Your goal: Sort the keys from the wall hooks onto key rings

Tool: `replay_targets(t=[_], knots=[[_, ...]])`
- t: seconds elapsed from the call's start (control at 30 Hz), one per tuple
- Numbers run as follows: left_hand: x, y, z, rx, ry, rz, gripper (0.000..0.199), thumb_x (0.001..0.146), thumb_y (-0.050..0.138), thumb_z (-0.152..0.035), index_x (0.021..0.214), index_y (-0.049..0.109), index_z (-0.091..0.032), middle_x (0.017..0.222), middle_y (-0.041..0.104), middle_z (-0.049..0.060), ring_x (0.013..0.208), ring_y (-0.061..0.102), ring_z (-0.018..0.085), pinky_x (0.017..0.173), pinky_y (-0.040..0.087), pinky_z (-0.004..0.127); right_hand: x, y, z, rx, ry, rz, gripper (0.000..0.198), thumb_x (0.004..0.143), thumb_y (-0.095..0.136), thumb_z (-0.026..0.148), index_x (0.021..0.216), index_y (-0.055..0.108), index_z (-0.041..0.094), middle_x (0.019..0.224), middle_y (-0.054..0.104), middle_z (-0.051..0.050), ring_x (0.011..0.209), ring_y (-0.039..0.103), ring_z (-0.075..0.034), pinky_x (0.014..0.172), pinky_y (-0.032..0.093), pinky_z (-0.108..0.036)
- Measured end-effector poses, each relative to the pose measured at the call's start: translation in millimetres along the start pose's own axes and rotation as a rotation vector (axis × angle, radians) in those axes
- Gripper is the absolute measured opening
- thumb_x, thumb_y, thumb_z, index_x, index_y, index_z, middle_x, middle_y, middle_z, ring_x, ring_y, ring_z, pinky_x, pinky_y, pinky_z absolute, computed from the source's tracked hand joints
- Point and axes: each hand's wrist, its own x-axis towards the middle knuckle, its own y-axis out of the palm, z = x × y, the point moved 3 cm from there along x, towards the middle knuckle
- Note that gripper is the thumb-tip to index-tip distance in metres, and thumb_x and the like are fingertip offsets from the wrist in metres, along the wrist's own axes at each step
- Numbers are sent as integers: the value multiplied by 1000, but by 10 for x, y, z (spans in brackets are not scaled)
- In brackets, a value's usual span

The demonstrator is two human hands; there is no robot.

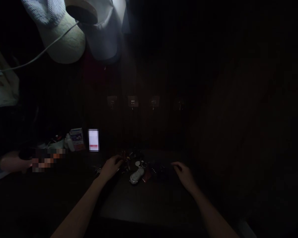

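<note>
Dim light covers a dark tabletop (136, 206) with a heap of small items between my two hands. My left hand (111, 168) lies at the heap's left side, its fingers curved and partly apart, beside small reddish items (124, 156) that are too dark to name. My right hand (183, 173) is at the right, fingers stretched inward and apart, close to a dark bundle (159, 169). Between them rests a silver-grey, rounded gadget (137, 176) with a narrowed middle. A pale round disc (138, 163) and a flat reddish piece (146, 177) lie next to it.
A lit, blurred screen (93, 140) stands behind, left of centre, beside a small box (76, 138) and a white bottle (70, 142). Metal hooks (132, 102) line the back wall. Caps (64, 43) hang at upper left, crossed by a white cable (43, 51). A pinkish object (13, 162) lies far left.
</note>
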Motion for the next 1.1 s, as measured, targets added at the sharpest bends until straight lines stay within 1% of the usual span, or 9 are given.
replay_targets(t=[0.1,0.27,0.37,0.47,0.57,0.77,0.93,1.03,1.1], knots=[[-23,46,12,57,-27,-14,19,59,70,-23,78,67,-24,83,67,4,86,59,24,77,40,27,3,3,-9,-22,-9,9,22,69,46,35,73,65,23,85,67,-5,88,61,-23,83,43,-37],[-40,98,-3,418,-20,40,20,71,56,-24,90,63,-21,92,67,4,87,61,19,72,41,26,-4,4,-21,-50,-30,19,23,70,45,36,74,65,24,86,67,-4,87,61,-22,80,45,-35],[-41,97,-53,394,-4,27,17,71,54,-23,87,61,-21,85,67,2,80,61,17,69,42,25,-4,3,-26,-62,-30,21,24,69,44,35,73,65,23,84,67,-5,86,62,-22,79,45,-34],[-40,62,-147,245,30,-56,13,68,56,-26,80,59,-21,77,66,0,74,61,16,68,43,26,-7,4,-24,-62,-38,25,24,70,44,36,74,65,23,85,67,-5,86,62,-22,79,45,-34],[-30,10,-231,12,47,-133,17,65,60,-32,78,59,-20,76,66,0,74,61,17,68,45,27,-13,1,-23,-66,-46,8,24,70,44,36,74,65,23,85,68,-4,86,62,-21,80,45,-34],[56,-88,-269,-388,-61,-205,34,59,70,-38,84,59,-18,77,67,2,71,63,16,62,47,25,-18,13,-22,-75,-61,13,25,71,43,36,72,65,23,86,68,-5,87,62,-22,80,46,-34],[200,-152,-399,-797,-95,-208,29,60,71,-21,87,60,-18,93,69,4,76,64,13,66,49,22,-5,16,-25,-73,-69,7,25,71,43,37,70,64,24,83,68,-5,85,63,-22,79,47,-34],[285,-214,-536,-943,-143,-214,24,65,64,-11,87,61,-18,93,69,4,73,64,10,64,49,19,3,7,-22,-78,-69,12,24,70,44,36,70,64,24,83,69,-5,86,63,-22,78,48,-34],[343,-253,-625,-1018,-178,-205,17,70,60,-11,86,62,-18,90,69,4,71,64,9,62,50,18,6,5,-18,-77,-64,27,23,70,44,36,71,64,24,84,69,-5,87,63,-22,78,49,-33]])
